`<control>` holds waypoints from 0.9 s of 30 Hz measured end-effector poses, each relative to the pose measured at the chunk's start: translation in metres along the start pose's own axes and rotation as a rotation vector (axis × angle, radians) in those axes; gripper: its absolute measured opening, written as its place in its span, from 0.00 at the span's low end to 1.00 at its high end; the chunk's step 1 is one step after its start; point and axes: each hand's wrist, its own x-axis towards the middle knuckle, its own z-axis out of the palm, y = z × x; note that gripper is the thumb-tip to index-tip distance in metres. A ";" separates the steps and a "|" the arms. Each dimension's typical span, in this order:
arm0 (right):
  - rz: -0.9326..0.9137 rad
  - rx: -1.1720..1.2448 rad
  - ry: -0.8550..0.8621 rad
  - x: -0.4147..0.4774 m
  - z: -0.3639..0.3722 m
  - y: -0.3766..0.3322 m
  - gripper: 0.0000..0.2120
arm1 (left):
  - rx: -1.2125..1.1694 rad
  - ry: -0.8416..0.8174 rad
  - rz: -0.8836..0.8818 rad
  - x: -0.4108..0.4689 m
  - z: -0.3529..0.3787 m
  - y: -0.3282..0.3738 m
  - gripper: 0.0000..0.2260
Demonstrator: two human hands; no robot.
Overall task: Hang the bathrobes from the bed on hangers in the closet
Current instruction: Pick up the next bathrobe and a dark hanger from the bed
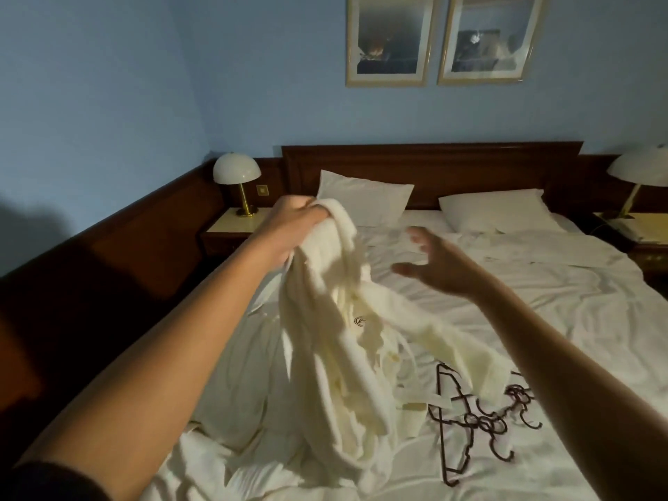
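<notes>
**A:** Item: bathrobe (336, 338). Location?
**B:** Lifted above the bed (560, 301). It is bunched at the top, and the rest trails down onto the rumpled sheets. An embroidered crest shows mid-cloth.

**A:** Left hand (289, 226). Grip?
**B:** Fingers curled tight round a gathered fold at the robe's upper end. This hand carries the raised cloth alone.

**A:** Right hand (437, 262). Grip?
**B:** Spread wide with fingers splayed, holding nothing. It hovers just right of the cloth, apart from it and somewhat blurred.

**A:** Hangers (480, 417)?
**B:** A dark tangled heap on the sheet, with a trailing corner of the robe lying over one edge. The closet is not in view.

**A:** Step in hand, by judgement?
**B:** Straightening the robe for a hanger. It is best done by finding the collar with the free hand, then taking one shoulder in each hand. A shake should then let the sleeves and belt hang clear. The hem should come off the hangers first, or a hook may snag the cloth.
</notes>
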 end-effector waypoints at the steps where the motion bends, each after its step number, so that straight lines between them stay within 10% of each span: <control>1: -0.091 0.037 -0.003 -0.004 0.009 -0.017 0.39 | 0.022 -0.033 0.024 0.000 0.009 0.013 0.06; 6: -0.109 0.068 0.126 0.002 0.034 -0.041 0.14 | 0.210 -0.225 0.137 0.006 0.020 0.039 0.11; 10: -0.064 0.314 0.120 -0.002 0.009 -0.014 0.17 | 0.608 -0.361 0.153 0.010 0.002 -0.008 0.25; 13: 0.020 0.547 0.205 -0.002 -0.014 -0.010 0.27 | 0.717 -0.185 0.124 0.014 0.002 -0.066 0.08; 17: 0.092 0.822 0.332 -0.008 -0.060 -0.002 0.20 | 0.400 0.116 -0.100 0.016 -0.015 -0.101 0.14; 20: 0.055 0.803 0.278 -0.013 -0.071 0.000 0.22 | 0.118 -0.016 0.008 0.007 -0.004 -0.066 0.09; 24: -0.058 0.745 0.123 -0.023 -0.054 -0.017 0.28 | 0.245 -0.419 0.163 -0.028 0.071 -0.015 0.34; 27: -0.142 0.807 0.081 -0.029 -0.055 -0.027 0.31 | 0.229 -0.243 0.145 -0.045 0.122 -0.037 0.17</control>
